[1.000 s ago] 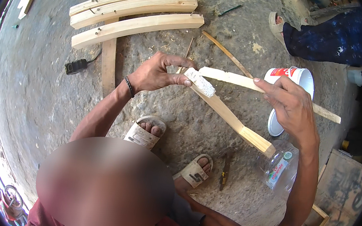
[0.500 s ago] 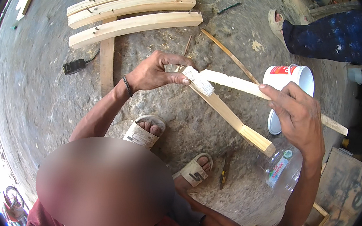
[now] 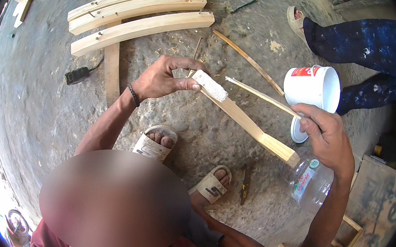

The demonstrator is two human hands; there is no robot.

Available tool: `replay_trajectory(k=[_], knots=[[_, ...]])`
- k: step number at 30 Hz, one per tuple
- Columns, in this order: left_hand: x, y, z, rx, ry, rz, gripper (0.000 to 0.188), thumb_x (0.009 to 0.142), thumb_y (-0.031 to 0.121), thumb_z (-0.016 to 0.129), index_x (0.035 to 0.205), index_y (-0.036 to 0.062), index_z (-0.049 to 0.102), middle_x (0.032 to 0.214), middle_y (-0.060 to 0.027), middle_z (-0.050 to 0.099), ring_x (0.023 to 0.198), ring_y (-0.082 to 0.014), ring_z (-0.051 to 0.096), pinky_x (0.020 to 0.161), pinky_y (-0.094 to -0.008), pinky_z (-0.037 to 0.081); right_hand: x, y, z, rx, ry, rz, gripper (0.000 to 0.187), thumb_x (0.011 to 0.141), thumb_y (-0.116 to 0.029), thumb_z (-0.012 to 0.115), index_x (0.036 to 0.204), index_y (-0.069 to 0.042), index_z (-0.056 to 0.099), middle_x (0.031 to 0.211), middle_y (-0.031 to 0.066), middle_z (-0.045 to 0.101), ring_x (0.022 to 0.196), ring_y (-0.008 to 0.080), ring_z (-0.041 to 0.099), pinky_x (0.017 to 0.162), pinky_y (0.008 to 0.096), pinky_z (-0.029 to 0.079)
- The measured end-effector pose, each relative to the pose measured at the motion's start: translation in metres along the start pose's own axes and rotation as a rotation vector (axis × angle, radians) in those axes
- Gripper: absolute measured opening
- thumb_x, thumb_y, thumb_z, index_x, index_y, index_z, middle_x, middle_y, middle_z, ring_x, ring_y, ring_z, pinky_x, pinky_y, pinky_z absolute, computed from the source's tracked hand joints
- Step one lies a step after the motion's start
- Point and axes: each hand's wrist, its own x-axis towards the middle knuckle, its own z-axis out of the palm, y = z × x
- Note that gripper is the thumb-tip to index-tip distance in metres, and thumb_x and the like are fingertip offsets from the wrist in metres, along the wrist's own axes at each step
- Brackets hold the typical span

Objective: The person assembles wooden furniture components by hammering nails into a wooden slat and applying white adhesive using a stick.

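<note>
My left hand [image 3: 166, 79] grips one end of a bent piece of wood [image 3: 243, 119], thumb near its edge and fingers partly hidden behind. The end face of that wood carries a rough white coating [image 3: 211, 86]. Between the thumb and fingers of my right hand [image 3: 324, 137] is a thin wooden stick [image 3: 264, 97], turned edge-on. Its whitish tip points toward the coated face, with a small gap between them. The wood's other end reaches toward a clear plastic bottle [image 3: 313, 184]; whether they touch I cannot tell.
A white bucket [image 3: 312, 87] lies tipped beyond my right hand, a white lid [image 3: 298, 129] beside it. Curved beams [image 3: 142, 31] with nails lie far left, near a black charger-like block [image 3: 78, 76]. A co-worker's leg [image 3: 361, 42] stands far right. A thin wooden strip [image 3: 248, 58] lies mid-floor.
My right hand has turned the stick from its broad side to its edge and drawn its tip off the coated end. My view has shifted slightly; more of the co-worker's legs shows.
</note>
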Motion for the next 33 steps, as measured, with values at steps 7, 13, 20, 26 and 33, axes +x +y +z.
replay_trajectory(k=[7,13,20,26,33], knots=[[-0.003,-0.006,-0.003,0.033,-0.005,-0.033,0.047,0.081,0.033,0.083,0.119,0.0070,0.073,0.114,-0.0101,0.075,0.109,-0.0216,0.069,0.096,-0.0389,0.054,-0.018,0.013,-0.008,0.237,-0.227,0.336,0.027,0.106,-0.019,0.050,0.117,0.000,0.067,0.069,0.0076,0.068,0.055,0.0127,0.059,0.055,0.0314,0.047],[-0.002,0.002,0.003,0.107,0.006,-0.020,0.042,0.084,0.023,0.083,0.119,0.0033,0.070,0.121,-0.0113,0.072,0.115,-0.0233,0.067,0.102,-0.0385,0.050,-0.050,0.019,-0.012,0.277,-0.131,0.350,0.027,0.103,-0.016,0.053,0.122,-0.002,0.066,0.074,0.0082,0.067,0.060,0.0140,0.059,0.059,0.0314,0.048],[-0.007,0.003,-0.003,0.042,0.024,-0.064,0.050,0.083,0.028,0.082,0.123,0.0009,0.068,0.124,-0.0131,0.070,0.118,-0.0236,0.064,0.104,-0.0389,0.047,-0.149,0.027,-0.021,0.071,0.266,0.679,0.032,0.098,-0.013,0.055,0.128,-0.006,0.065,0.076,0.0097,0.063,0.069,0.0164,0.059,0.067,0.0324,0.048],[-0.003,0.000,0.004,0.052,0.033,-0.086,0.061,0.081,0.041,0.084,0.121,-0.0017,0.067,0.125,-0.0143,0.069,0.117,-0.0239,0.064,0.104,-0.0389,0.046,-0.176,0.101,-0.031,-0.273,0.468,0.760,0.026,0.101,-0.024,0.056,0.122,-0.010,0.063,0.087,0.0156,0.070,0.085,0.0363,0.068,0.077,0.0460,0.050],[-0.014,0.001,0.007,0.068,0.105,-0.164,0.071,0.079,0.053,0.083,0.123,0.0003,0.065,0.126,-0.0179,0.067,0.121,-0.0276,0.061,0.107,-0.0427,0.044,-0.085,0.155,-0.046,-0.667,0.300,0.843,0.023,0.100,-0.028,0.057,0.115,-0.015,0.068,0.099,0.0198,0.072,0.094,0.0412,0.068,0.085,0.0529,0.052]])
